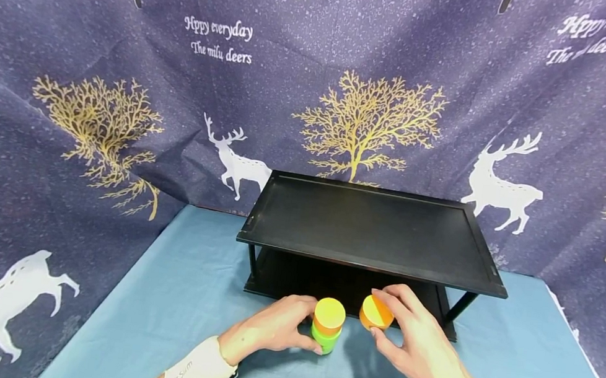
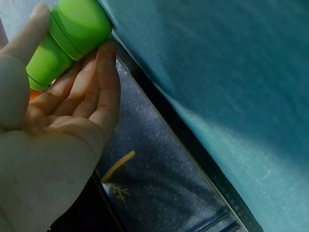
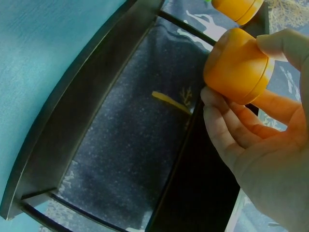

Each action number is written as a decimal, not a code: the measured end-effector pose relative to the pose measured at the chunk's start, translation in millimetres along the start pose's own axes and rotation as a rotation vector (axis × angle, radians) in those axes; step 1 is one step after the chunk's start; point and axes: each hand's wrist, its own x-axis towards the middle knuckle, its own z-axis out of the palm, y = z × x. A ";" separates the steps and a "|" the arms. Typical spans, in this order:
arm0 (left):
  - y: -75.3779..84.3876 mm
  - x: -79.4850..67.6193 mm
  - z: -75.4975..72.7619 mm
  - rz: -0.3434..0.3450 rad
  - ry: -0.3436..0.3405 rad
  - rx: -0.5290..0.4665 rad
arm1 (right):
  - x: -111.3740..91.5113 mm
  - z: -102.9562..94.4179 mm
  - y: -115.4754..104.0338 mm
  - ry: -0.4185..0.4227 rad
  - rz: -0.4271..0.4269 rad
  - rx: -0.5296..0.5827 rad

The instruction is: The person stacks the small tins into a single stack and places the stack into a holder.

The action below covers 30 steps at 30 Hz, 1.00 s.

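Note:
My left hand [image 1: 283, 325] grips the green lower part [image 1: 324, 339] of a small stack, thumb on the near side and fingers behind. In the left wrist view the green part [image 2: 79, 24] shows a wide section and a narrower one. An orange cup-shaped piece [image 1: 329, 315] sits on top of the green. To the right, my right hand [image 1: 415, 336] pinches a second orange cup-shaped piece [image 3: 236, 65] between thumb and fingers. That piece is held above the blue cloth, a short gap from the stack.
A black two-tier shelf [image 1: 366, 224] stands just behind both hands, its lower board [image 1: 293, 275] close to the fingers. Blue cloth [image 1: 199, 264] covers the table. A dark curtain [image 1: 257, 96] with deer and trees hangs behind.

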 end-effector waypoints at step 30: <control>0.1 0.1 -0.3 -0.008 -0.007 -0.018 | 11.0 -1.1 -9.5 0.004 -0.015 0.042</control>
